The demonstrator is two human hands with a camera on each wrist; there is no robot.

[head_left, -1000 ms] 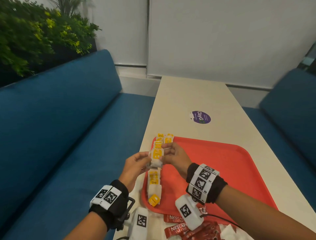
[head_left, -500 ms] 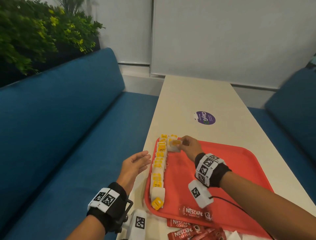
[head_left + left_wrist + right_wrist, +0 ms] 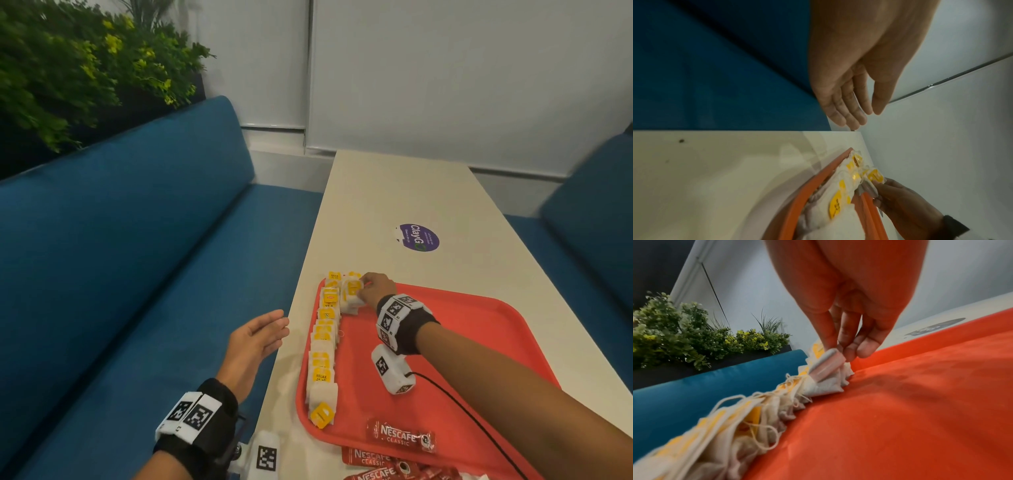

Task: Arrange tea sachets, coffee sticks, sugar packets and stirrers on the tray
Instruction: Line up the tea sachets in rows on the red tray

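Right hand (image 3: pixel 376 289) pinching a white yellow-tagged tea sachet (image 3: pixel 351 296) at frame centre on the red plastic tray (image 3: pixel 479 346), left hand (image 3: pixel 255 339) lower left, fingers (image 3: pixel 274 327) relaxed, holding nothing.

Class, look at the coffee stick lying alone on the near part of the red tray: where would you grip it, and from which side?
Pinch the coffee stick across its narrow width near the middle, coming from above. It lies flat on the tray with bare tray along both long edges, so finger and thumb could probably close over them.

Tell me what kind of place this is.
Probably a cafe or office break-area booth: blue upholstered bench seats flank a long pale table, a planter of greenery sits behind, and a red serving tray holds tea sachets.
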